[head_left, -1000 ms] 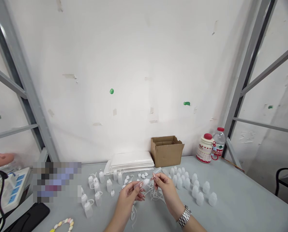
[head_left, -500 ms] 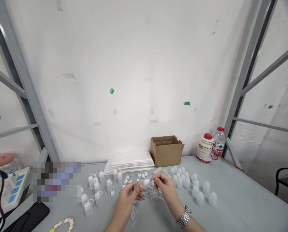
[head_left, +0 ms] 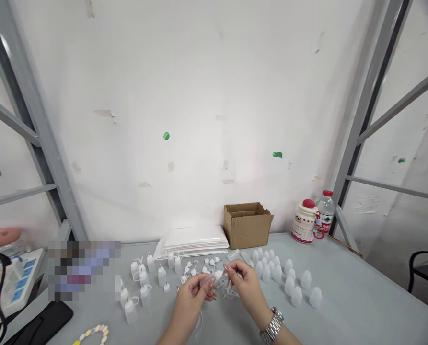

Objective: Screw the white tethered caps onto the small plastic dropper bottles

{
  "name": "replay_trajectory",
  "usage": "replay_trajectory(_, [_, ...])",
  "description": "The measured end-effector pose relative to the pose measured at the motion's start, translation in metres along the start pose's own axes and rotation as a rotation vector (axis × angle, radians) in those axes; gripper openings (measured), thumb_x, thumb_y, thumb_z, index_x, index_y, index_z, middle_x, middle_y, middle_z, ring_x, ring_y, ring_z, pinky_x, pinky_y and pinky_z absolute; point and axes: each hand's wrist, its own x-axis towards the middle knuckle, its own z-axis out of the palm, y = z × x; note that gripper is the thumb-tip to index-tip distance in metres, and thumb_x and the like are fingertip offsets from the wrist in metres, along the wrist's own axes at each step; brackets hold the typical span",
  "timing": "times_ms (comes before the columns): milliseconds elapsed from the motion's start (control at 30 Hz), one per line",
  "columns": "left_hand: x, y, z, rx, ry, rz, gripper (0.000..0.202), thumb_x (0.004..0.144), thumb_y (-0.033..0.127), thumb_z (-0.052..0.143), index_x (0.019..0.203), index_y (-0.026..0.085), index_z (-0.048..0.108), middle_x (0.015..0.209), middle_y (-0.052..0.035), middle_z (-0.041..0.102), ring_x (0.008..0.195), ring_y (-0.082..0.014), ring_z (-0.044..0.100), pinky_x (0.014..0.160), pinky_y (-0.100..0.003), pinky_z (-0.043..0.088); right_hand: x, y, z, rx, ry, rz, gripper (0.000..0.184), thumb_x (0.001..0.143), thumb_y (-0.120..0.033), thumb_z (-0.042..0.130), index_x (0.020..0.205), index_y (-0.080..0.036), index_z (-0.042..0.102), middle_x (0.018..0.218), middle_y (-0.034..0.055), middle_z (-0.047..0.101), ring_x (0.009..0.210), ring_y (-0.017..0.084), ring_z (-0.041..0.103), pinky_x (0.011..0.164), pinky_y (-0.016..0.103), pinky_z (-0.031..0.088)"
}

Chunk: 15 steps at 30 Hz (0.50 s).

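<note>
My left hand [head_left: 196, 292] is closed around a small translucent squeeze bottle [head_left: 207, 280], which lies tilted with its white nozzle [head_left: 218, 274] pointing right. At the nozzle's tip, the thumb and fingers of my right hand [head_left: 243, 280] are pinched together; what they grip is too small to make out. Thin white straps [head_left: 230, 290] lie tangled on the table under my hands. Just beyond, loose white nozzle caps [head_left: 194, 268] are scattered. Several squeeze bottles with nozzles [head_left: 145, 296] stand to the left. On the right stand several bottle bodies [head_left: 295, 297] without visible nozzles.
Behind my hands lie a stack of white packets [head_left: 195, 238] and an open cardboard box [head_left: 251, 232]. A red-lidded jar [head_left: 303, 223] and a plastic bottle [head_left: 325, 213] stand at the back right. A black phone [head_left: 43, 323] and bead bracelet [head_left: 97, 329] lie at the left.
The bottle and its nozzle show more clearly between my hands now. My right hand has shifted slightly down and left, and the straps near its fingers have dropped lower.
</note>
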Motion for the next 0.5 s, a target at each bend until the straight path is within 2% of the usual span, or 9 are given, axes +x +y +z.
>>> replay_trajectory(200, [0.004,-0.001,-0.001,0.103,-0.022,-0.005,0.041,0.055,0.049,0.067,0.076,0.014,0.067,0.061,-0.0045,0.068,0.056,-0.0194,0.062,0.059,-0.031,0.051,-0.001,0.003,0.001,-0.064,0.008,-0.042,0.032,0.077,-0.044,0.052,0.058,-0.019,0.05,0.054,-0.0032,0.045,0.054,0.014,0.043,0.054,0.024,0.035])
replay_trajectory(267, [0.001,0.0,-0.002,0.231,-0.027,0.036,0.038,0.058,0.046,0.065,0.081,0.015,0.067,0.073,-0.0075,0.071,0.066,-0.0227,0.064,0.066,-0.033,0.051,-0.002,0.004,0.002,-0.086,-0.011,-0.048,0.032,0.079,-0.043,0.05,0.059,-0.019,0.051,0.055,-0.0028,0.047,0.055,0.014,0.044,0.055,0.024,0.036])
replay_trajectory(333, [-0.008,0.001,-0.005,0.431,-0.022,0.117,0.033,0.061,0.041,0.063,0.086,0.02,0.068,0.089,-0.009,0.071,0.083,-0.0264,0.063,0.079,-0.035,0.048,-0.005,0.001,0.004,-0.126,-0.063,-0.077,0.032,0.081,-0.042,0.048,0.06,-0.019,0.053,0.056,-0.0021,0.049,0.057,0.014,0.046,0.058,0.025,0.037])
replay_trajectory(400, [-0.023,-0.002,-0.014,0.612,0.019,0.174,0.031,0.066,0.04,0.059,0.09,0.024,0.068,0.099,-0.0087,0.069,0.097,-0.0286,0.059,0.088,-0.037,0.043,-0.01,-0.004,0.007,-0.19,-0.148,-0.151,0.031,0.082,-0.041,0.047,0.062,-0.019,0.056,0.059,-0.0012,0.053,0.062,0.015,0.048,0.065,0.026,0.037])
replay_trajectory(500, [-0.053,-0.011,-0.046,0.67,0.129,0.098,0.031,0.07,0.041,0.054,0.093,0.024,0.064,0.103,-0.0073,0.068,0.1,-0.0272,0.058,0.09,-0.035,0.042,-0.017,-0.01,0.009,-0.264,-0.27,-0.24,0.028,0.083,-0.041,0.047,0.069,-0.02,0.061,0.067,0.0001,0.059,0.07,0.016,0.051,0.074,0.028,0.036])
